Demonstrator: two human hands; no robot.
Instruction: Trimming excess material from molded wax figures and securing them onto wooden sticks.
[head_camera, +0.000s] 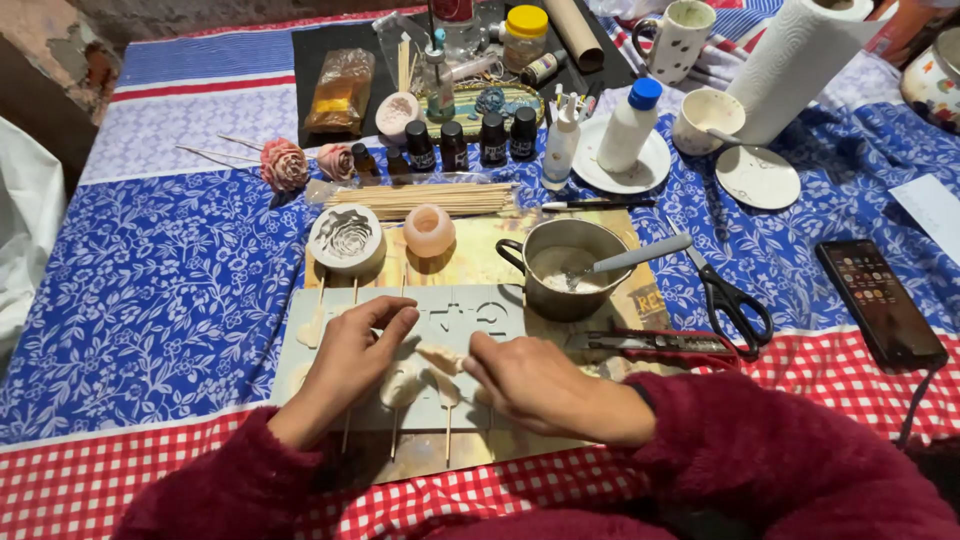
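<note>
A small pale petal-shaped piece (440, 356) lies on a grey sheet (480, 315) at the tabletop's near edge, pinched by the right hand (530, 385). The left hand (355, 360) rests beside it, fingers curled, grasping nothing. A metal pot (565, 268), scissors (725, 295) and rose moulds (345, 238) surround them.

Pale cream wax pieces (440, 357) on thin sticks lie on the grey board (490, 315)

Head cam, looking down (close).
</note>
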